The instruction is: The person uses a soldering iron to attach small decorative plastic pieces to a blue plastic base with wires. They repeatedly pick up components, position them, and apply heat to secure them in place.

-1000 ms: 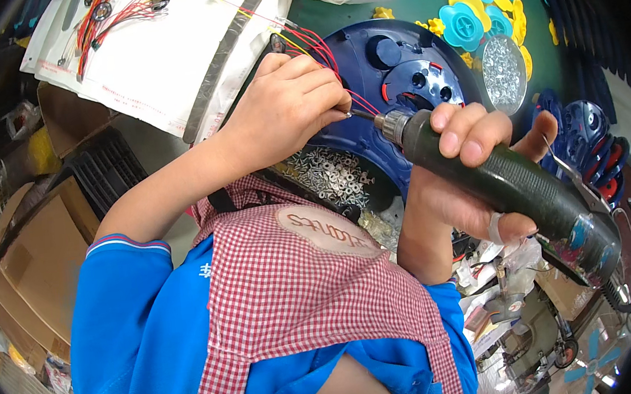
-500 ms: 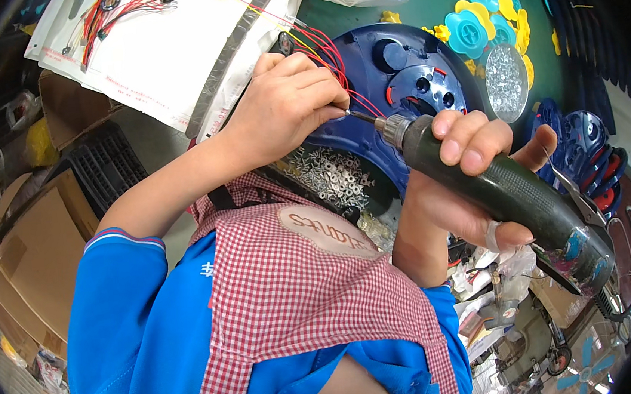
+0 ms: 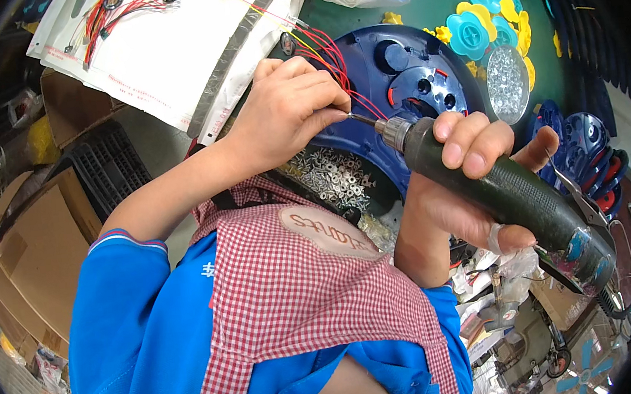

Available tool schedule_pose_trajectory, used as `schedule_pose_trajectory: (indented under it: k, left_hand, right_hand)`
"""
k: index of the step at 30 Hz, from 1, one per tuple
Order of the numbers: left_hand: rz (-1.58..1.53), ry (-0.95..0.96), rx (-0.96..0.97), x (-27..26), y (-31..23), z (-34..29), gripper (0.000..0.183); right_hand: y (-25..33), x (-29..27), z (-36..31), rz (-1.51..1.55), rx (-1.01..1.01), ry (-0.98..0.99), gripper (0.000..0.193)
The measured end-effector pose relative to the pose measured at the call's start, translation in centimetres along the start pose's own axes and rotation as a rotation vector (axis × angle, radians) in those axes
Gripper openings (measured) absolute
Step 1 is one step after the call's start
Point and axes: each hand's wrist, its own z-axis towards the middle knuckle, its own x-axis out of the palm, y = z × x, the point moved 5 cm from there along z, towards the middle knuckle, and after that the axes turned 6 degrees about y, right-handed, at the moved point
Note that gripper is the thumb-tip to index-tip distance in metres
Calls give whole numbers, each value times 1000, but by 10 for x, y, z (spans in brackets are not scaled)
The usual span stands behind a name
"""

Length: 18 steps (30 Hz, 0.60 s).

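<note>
My right hand (image 3: 448,208) is wrapped round a dark electric screwdriver (image 3: 514,191), its bit pointing left. At the tip of the bit, my left hand (image 3: 294,107) pinches a small metal screw (image 3: 350,115) between thumb and forefinger; the fingers partly hide it. Both hands hover over the near left side of a dark blue plastic shell (image 3: 351,51), which has round posts and holes. Red wires (image 3: 329,49) run across the shell's left part, behind my left hand. Below the hands lies a heap of small screws and washers (image 3: 332,177).
White sheets (image 3: 145,54) with bundled wires (image 3: 130,7) lie at the far left. Turquoise and yellow plastic pieces (image 3: 470,33) and a clear dish of small parts (image 3: 507,83) are at the far right. Scissors (image 3: 586,207) show by the screwdriver's rear. More blue shells (image 3: 584,136) sit at right.
Almost nothing differs: both hands keep their grip, with the bit still at the screw. The view has shifted very slightly.
</note>
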Motion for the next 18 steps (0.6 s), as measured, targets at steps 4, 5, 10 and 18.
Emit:
schedule_pose_trajectory:
  k: [4,5,10,18]
  left_hand:
    - [-33,8,-12,0,0,-2,10]
    - [-20,-10,12,-1,-1,-1,10]
    - [69,-94,129,-8,-4,-1,13]
    - [-51,0,126,-11,5,1,14]
  right_hand:
    - [0,-3,-2,13,9,14,100]
    - [1,-3,-1,32,11,12,100]
    - [0,-4,1,90,29,-37,99]
    - [-5,0,5,97,43,28,97]
